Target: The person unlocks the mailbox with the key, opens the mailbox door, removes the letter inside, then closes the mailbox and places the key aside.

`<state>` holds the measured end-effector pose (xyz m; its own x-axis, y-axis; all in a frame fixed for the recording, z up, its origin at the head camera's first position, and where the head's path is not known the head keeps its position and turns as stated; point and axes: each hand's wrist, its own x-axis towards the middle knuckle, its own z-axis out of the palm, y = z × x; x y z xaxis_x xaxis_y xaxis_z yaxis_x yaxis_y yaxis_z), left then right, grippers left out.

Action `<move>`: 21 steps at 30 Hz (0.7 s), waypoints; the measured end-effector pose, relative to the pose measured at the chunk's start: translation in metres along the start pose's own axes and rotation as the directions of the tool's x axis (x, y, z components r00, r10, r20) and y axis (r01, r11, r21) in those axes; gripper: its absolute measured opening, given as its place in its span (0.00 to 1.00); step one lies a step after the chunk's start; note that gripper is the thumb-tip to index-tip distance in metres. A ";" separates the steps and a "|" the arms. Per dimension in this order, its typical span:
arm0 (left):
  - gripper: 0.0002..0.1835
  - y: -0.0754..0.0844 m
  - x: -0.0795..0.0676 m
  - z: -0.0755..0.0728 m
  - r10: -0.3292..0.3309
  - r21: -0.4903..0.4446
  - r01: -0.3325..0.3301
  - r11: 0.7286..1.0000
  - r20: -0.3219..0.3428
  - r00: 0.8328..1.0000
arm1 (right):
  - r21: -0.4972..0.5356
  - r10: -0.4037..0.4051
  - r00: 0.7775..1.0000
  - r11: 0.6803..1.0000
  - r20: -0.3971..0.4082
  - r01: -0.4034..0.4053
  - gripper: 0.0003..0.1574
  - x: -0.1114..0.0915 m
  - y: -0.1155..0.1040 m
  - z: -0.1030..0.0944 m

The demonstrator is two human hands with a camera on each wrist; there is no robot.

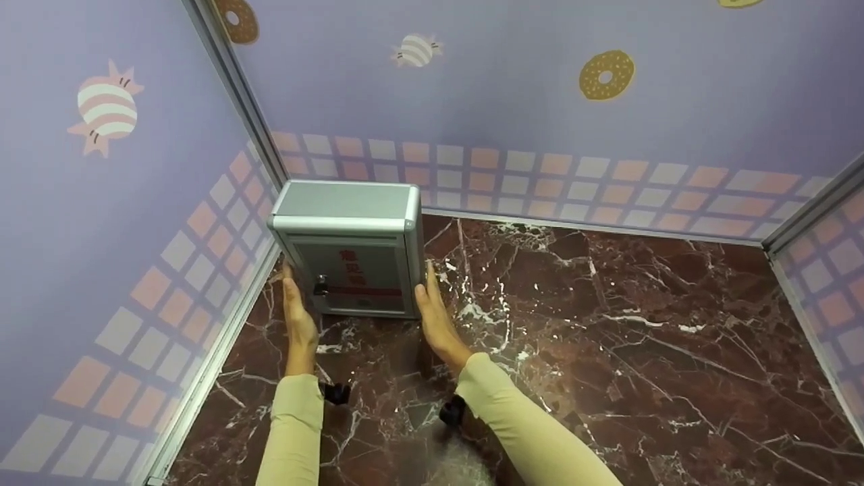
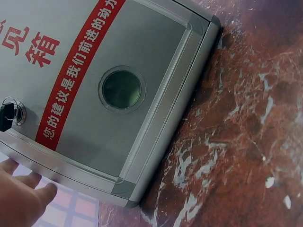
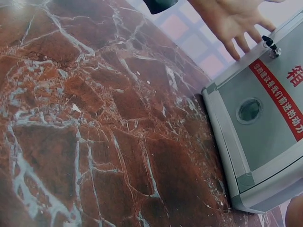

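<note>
A silver-grey metal suggestion box [image 1: 344, 270] stands upright near the left corner of the walls. Red Chinese lettering, a red strip [image 2: 78, 71] and a round window [image 2: 121, 89] mark its front. A key [image 2: 8, 116] sits in the lock at the front's left side. Along the box's left side lies my left hand [image 1: 300, 327], its fingers extended and fingertips at the edge. My right hand [image 1: 439, 324] is flat against the right side, fingers pointing away from me. Only a bit of the right hand [image 3: 294, 213] enters the right wrist view.
Dark red marble floor [image 1: 607, 337] with white veins spreads to the right of the box. A purple wall [image 1: 499, 101] with sweets and pink-white tiles printed on it stands behind. Another printed wall [image 1: 135, 223] runs close along the left. Metal trim edges the walls.
</note>
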<state>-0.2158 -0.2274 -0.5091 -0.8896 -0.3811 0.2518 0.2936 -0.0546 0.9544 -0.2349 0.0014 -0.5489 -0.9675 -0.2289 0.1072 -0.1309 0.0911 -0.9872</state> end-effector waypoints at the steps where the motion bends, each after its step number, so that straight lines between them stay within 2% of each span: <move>1: 0.33 -0.001 0.001 0.000 -0.002 -0.007 0.002 1.000 0.002 1.000 | -0.003 -0.005 1.000 1.000 0.005 0.005 0.43 0.001 0.000 0.001; 5: 0.34 -0.002 0.002 -0.002 -0.013 -0.029 0.013 0.999 0.011 1.000 | -0.018 -0.021 1.000 1.000 0.017 0.021 0.43 0.004 0.000 0.005; 10: 0.33 -0.003 0.003 -0.003 -0.018 -0.044 0.018 0.999 0.008 1.000 | -0.043 0.004 1.000 0.999 0.003 -0.003 0.43 0.002 -0.001 0.010; 15: 0.32 -0.001 0.001 -0.004 0.000 -0.020 0.000 1.000 0.001 1.000 | -0.046 -0.005 1.000 0.999 -0.006 0.005 0.43 0.001 -0.003 0.012; 21: 0.33 0.001 -0.001 -0.003 -0.022 0.005 0.022 1.000 0.013 1.000 | -0.032 -0.023 1.000 0.999 -0.018 0.022 0.45 0.001 -0.002 0.011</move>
<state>-0.2135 -0.2298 -0.5088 -0.9003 -0.3679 0.2325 0.2719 -0.0584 0.9606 -0.2329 -0.0096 -0.5486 -0.9679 -0.2139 0.1319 -0.1594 0.1166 -0.9803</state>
